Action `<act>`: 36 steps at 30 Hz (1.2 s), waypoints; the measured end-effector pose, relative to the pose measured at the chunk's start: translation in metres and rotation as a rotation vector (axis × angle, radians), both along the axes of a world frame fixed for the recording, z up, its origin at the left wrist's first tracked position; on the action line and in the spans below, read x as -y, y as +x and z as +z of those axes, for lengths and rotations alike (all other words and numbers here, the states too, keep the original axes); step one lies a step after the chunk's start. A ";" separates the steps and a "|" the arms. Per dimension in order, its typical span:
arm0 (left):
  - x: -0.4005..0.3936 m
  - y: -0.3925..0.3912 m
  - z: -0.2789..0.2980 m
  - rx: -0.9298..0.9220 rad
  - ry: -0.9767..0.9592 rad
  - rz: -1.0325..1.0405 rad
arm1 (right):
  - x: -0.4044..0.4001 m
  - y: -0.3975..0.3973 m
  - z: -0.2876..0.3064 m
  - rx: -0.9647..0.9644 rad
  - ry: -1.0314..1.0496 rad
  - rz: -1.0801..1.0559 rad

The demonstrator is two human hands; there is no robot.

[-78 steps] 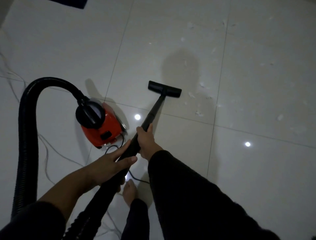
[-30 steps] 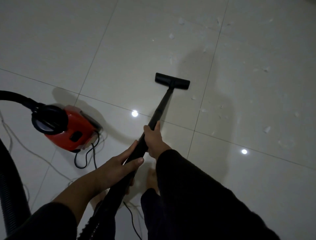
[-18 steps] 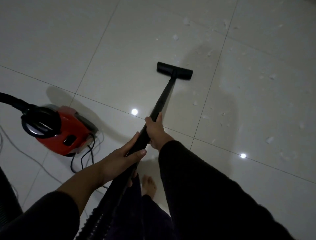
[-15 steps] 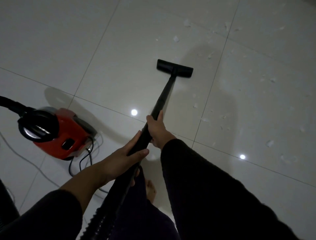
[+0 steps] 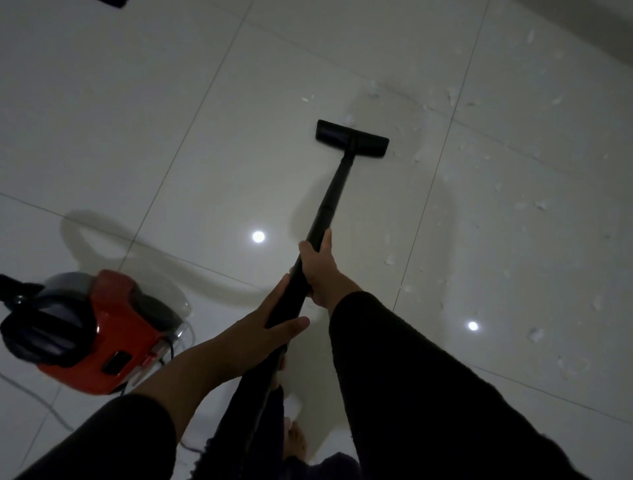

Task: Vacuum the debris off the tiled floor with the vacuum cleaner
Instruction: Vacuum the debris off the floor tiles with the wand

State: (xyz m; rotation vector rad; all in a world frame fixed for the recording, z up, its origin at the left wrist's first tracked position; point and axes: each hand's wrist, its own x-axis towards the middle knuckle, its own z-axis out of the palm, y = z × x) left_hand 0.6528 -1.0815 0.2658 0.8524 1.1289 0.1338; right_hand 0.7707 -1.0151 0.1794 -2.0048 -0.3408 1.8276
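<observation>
A black vacuum wand runs from my hands out to a flat black floor nozzle resting on the glossy white tiled floor. My right hand grips the wand higher up; my left hand grips it closer to my body. White paper-like debris lies scattered to the right of and beyond the nozzle. The red canister vacuum sits on the floor at my lower left.
A thin power cord trails on the floor by the canister. My bare foot shows below the wand. A dark mat corner lies at the top left. Ceiling lights reflect in the tiles.
The nozzle has been pushed farther forward over the tile, toward the scattered debris. The canister has stayed at my left. Both hands keep their grip on the wand.
</observation>
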 end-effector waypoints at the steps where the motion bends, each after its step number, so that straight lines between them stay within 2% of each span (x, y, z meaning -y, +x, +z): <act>1: -0.012 0.000 -0.002 -0.003 0.006 -0.011 | -0.011 0.001 0.000 0.004 -0.001 -0.008; 14: -0.166 0.049 -0.015 -0.025 -0.089 -0.004 | -0.161 0.055 -0.009 -0.008 0.022 -0.005; 24: -0.275 0.103 0.004 -0.031 -0.096 0.015 | -0.270 0.111 0.005 -0.014 -0.002 -0.003; 36: -0.392 0.126 -0.010 0.016 -0.100 0.026 | -0.386 0.138 -0.005 0.023 0.004 0.004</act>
